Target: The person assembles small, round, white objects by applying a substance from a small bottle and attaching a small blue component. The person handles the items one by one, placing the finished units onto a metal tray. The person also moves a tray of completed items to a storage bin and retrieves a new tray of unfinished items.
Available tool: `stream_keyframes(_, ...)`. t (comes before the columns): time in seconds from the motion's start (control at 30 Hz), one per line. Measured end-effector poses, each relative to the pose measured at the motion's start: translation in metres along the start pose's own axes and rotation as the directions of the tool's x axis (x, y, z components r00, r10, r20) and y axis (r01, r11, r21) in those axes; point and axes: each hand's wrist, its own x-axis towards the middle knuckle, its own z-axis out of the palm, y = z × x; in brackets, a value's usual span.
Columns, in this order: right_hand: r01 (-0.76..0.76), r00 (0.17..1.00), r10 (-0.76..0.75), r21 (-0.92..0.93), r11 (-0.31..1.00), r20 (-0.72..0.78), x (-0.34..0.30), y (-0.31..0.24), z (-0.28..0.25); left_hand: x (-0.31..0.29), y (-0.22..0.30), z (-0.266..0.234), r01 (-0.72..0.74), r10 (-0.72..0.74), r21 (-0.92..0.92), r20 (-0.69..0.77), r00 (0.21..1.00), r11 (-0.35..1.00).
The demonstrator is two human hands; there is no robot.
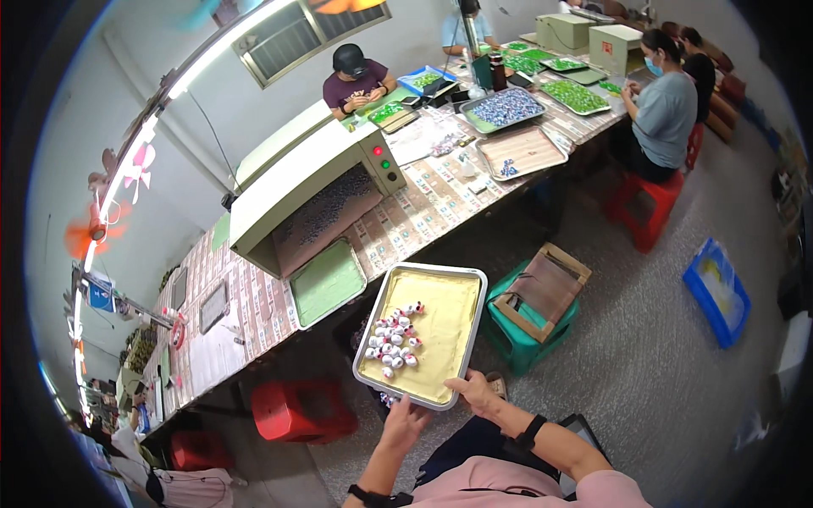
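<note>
A shallow metal tray [478,296] with a pale yellow lining is tilted in front of me. A cluster of small round white pieces with red and dark parts [394,339] lies on its left half. My right hand [476,393] grips the tray's near right corner, thumb over the rim and the other fingers hidden beneath. My left hand [405,423] is at the near left edge, its fingers stretched out and slightly apart. Whether those fingertips bear any of the tray's weight is unclear.
Beyond the tray runs a long table [440,203] with a cream box-shaped machine [313,182] and a green-lined tray [329,284]. A green stool [529,339] carries a wooden frame [546,292]. Red stools [303,411] and a blue bin [716,292] stand around; several people sit working.
</note>
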Motion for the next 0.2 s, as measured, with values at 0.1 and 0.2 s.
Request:
stream_keyframes(0.1, -0.040, 0.999, 0.039, 0.037, 0.998, 0.023, 0.019, -0.013, 0.003, 0.050, -0.015, 0.011, -0.163, 0.165, -0.043, 0.028, 0.986, 0.986)
stream_keyframes(0.2, -0.124, 0.991, 0.121, 0.031, 0.992, 0.062, 0.039, -0.040, 0.011, 0.091, 0.003, 0.004, -0.081, 0.089, -0.128, 0.054, 0.995, 0.988)
